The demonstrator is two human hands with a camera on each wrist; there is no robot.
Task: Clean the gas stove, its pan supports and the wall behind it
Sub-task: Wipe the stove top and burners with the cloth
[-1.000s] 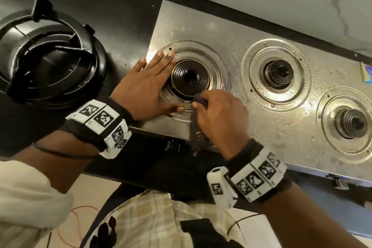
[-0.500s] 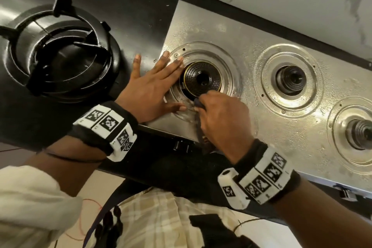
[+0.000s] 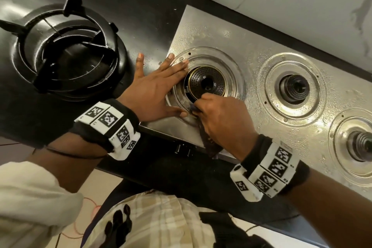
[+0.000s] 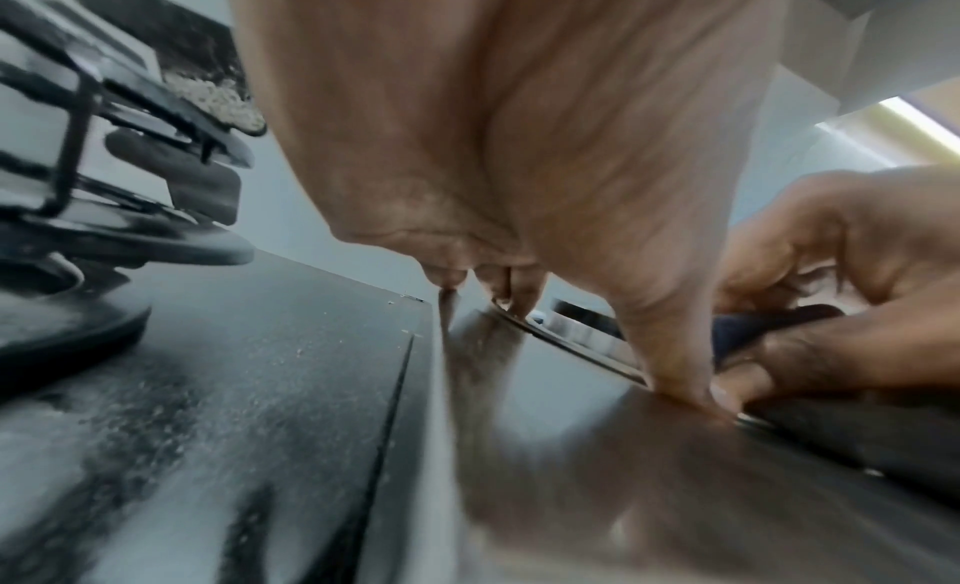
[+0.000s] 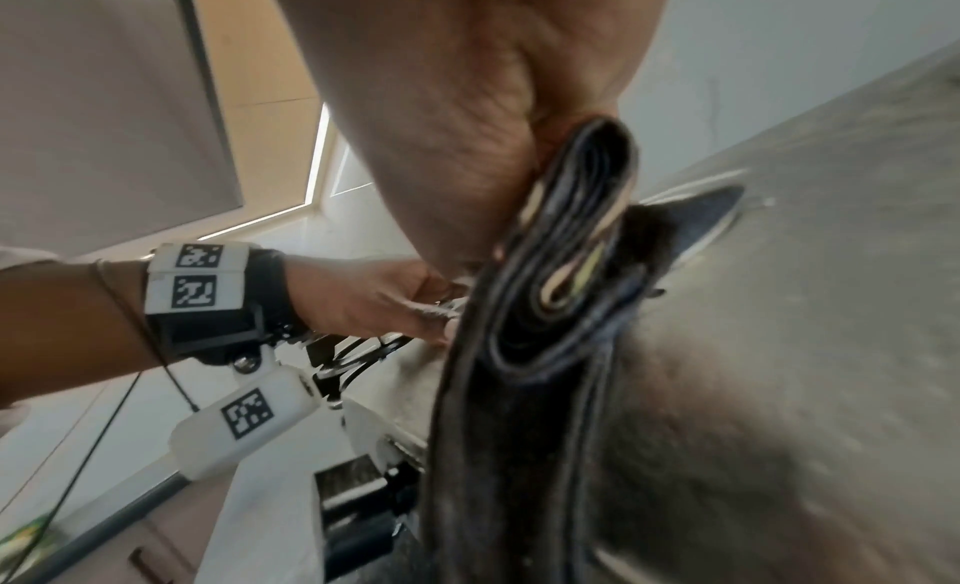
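Both hands sit at the left burner: your left hand lies spread flat just left of it, your right hand nearer, pinching the cloth at its front rim

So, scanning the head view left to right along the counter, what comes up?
Stacked black pan supports → flat left hand → perforated brass burner → middle steel burner → rightmost steel burner.
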